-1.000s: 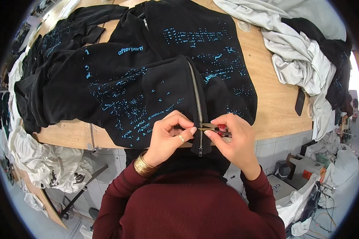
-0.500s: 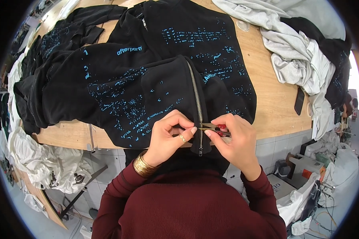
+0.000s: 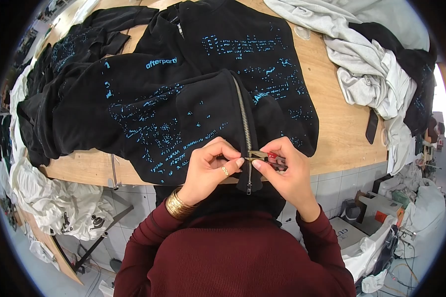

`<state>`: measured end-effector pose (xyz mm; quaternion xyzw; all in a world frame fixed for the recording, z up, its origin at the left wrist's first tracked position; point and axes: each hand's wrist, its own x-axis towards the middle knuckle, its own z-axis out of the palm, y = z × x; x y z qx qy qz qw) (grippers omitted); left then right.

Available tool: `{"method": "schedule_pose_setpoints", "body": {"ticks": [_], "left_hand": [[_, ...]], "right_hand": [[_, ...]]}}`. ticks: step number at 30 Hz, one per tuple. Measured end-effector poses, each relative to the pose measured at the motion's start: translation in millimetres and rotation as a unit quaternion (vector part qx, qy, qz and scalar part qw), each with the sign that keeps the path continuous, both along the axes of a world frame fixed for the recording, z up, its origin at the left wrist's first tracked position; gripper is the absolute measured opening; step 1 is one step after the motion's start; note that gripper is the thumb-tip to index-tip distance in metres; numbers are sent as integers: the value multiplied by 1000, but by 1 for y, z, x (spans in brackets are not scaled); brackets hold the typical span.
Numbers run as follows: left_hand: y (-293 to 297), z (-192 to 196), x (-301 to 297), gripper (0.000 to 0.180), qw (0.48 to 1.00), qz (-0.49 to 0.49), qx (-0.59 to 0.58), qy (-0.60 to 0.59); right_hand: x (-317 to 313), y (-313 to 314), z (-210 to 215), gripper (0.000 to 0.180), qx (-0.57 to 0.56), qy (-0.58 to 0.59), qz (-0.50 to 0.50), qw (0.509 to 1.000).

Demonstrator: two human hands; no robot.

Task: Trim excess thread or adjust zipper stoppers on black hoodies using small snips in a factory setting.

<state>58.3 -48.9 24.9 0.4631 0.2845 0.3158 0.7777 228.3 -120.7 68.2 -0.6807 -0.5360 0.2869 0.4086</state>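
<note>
A black sweatshirt (image 3: 203, 106) with blue print lies over the table, its front edge carrying a metal zipper (image 3: 244, 116). That zipper runs down toward me and ends in a slider (image 3: 249, 186) hanging past the table edge. My left hand (image 3: 214, 166) pinches the black cloth just left of the zipper teeth. In my right hand (image 3: 287, 171) is a pair of small snips (image 3: 272, 156) with red on the handle. The metal tips of the snips lie across the zipper, close to my left fingertips; whether they are apart is too small to tell.
Grey and white garments (image 3: 362, 69) are heaped on the right of the table (image 3: 332, 143), with a dark phone (image 3: 371, 126) beside them. More black garments (image 3: 79, 44) lie at the far left. White cloth (image 3: 54, 203) hangs off the left edge. Boxes (image 3: 376, 213) stand on the floor at right.
My right hand has shifted slightly left and its fingers have curled a little more around the snips. My left hand and the sweatshirt look nearly unmoved.
</note>
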Motion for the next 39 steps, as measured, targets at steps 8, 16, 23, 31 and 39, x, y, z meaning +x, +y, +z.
{"method": "schedule_pose_setpoints", "body": {"ticks": [8,16,23,31,39], "left_hand": [[-2,-3,0,4,1000,3,-8,-15],[-3,-1,1,5,1000,1,24,7],[-4,-4,1,6,1000,0,30,8],[-4,-8,1,7,1000,-5,14,-3],[-3,-9,0,6,1000,-14,16,-4]], "right_hand": [[-2,0,7,17,58,-173,1,983],[-2,0,10,16,93,-257,7,962],[2,4,7,16,93,-243,28,965],[14,10,1,21,79,-179,56,979],[18,10,-8,21,25,-54,47,997]]}}
